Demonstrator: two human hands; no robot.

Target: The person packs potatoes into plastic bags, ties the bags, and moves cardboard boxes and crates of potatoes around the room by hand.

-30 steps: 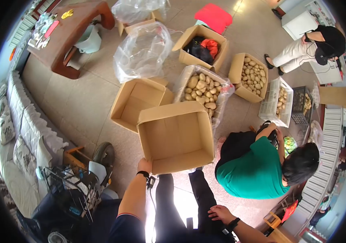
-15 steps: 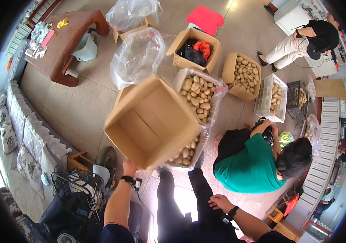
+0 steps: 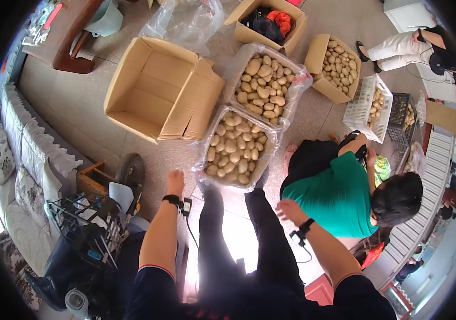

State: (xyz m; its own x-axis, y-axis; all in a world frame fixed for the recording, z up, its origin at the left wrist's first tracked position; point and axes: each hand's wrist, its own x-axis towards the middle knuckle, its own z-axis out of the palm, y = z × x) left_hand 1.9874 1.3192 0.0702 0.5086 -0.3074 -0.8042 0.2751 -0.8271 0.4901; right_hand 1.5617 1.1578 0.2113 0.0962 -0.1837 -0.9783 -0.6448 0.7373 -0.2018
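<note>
My left hand (image 3: 175,183) is in the air left of a plastic-lined box of potatoes (image 3: 235,148) that stands just beyond my feet. Nothing shows in this hand, and its fingers are too unclear to read. On the right, my right hand (image 3: 290,210) hangs empty near my leg with its fingers apart. A second lined box of potatoes (image 3: 263,84) touches the far side of the first. An empty cardboard box (image 3: 156,80) lies tilted on the floor at the left, against another cardboard box (image 3: 198,101).
A person in a green shirt (image 3: 329,197) crouches at my right. Beyond are a potato carton (image 3: 340,66), a white crate (image 3: 364,114), a black crate (image 3: 398,130) and a standing person (image 3: 398,49). A vehicle with a rack (image 3: 86,229) and a sofa (image 3: 36,176) are left.
The empty box has left my left hand and now lies farther off at the left, uncovering the near potato box. My right hand has risen slightly toward that box.
</note>
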